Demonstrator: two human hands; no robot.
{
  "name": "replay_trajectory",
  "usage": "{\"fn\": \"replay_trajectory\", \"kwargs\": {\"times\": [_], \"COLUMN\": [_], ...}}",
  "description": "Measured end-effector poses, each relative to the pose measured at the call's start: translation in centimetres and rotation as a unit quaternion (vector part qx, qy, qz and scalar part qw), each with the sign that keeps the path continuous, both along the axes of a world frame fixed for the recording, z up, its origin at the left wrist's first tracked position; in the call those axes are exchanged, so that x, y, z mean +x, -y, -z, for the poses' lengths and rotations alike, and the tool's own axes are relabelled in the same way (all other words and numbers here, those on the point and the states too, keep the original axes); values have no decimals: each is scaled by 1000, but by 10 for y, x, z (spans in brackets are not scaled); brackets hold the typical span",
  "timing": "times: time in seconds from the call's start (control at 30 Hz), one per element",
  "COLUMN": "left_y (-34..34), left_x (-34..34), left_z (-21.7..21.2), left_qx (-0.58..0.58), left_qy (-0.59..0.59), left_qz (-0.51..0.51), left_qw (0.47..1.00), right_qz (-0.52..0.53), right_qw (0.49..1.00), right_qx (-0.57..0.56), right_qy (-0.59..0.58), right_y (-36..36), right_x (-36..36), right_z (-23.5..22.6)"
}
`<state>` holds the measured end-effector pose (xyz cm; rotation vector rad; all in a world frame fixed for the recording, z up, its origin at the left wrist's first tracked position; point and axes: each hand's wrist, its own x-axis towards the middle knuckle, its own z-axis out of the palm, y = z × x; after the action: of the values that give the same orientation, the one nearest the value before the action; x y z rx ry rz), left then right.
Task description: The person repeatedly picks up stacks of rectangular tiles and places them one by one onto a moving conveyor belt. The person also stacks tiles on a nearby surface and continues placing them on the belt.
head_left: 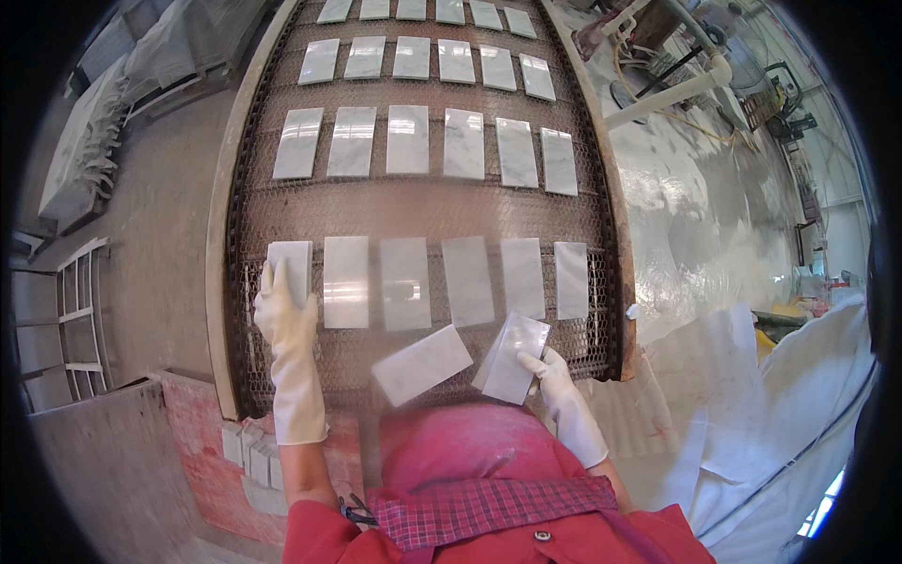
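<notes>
Both my hands wear long whitish gloves. At the left end of the nearest row, my left hand (pixel 282 310) spans a pale marble tile (pixel 293 256), fingers toward its left edge and thumb at its right. My right hand (pixel 552 369) grips another marble tile (pixel 515 362) by its right side, thumb on top. A second tile edge shows beneath that one, and my other right fingers are partly hidden. Left of it, a loose tile (pixel 423 364) lies slanted near my apron. Several tiles, including a glossy one (pixel 405 282), continue the nearest row rightward from my left hand.
The wire-mesh conveyor belt (pixel 395 209) carries further rows of tiles away from me, between side rails (pixel 222 254). At lower left, small stone pieces (pixel 256 451) sit by a red-stained panel (pixel 193 414). White sheeting (pixel 742 376) hangs at right, beside wet floor (pixel 691 221).
</notes>
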<state>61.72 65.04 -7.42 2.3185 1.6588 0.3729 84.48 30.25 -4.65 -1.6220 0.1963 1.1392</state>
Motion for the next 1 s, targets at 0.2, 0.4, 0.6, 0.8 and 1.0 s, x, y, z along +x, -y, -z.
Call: {"fn": "replay_trajectory", "kwargs": {"times": [0.2,0.4,0.6,0.8,1.0], "left_y": [6,37,94,139,158], "left_x": [-25,-70,-113,-140,-140], "left_z": [-7,-12,3,26,53], "left_qx": [39,29,-10,44,54], "left_qy": [182,260,143,-15,-23], "left_qz": [-59,-60,-34,71,45], "left_qw": [981,963,989,996,997], "right_qz": [-5,10,16,-43,-75], "right_qw": [1000,1000,999,996,989], "right_qx": [1,10,3,-13,-60], "right_qy": [16,22,52,78,116], "right_y": [5,5,3,16,22], "right_x": [3,0,-3,7,16], "right_z": [15,15,16,37,58]}}
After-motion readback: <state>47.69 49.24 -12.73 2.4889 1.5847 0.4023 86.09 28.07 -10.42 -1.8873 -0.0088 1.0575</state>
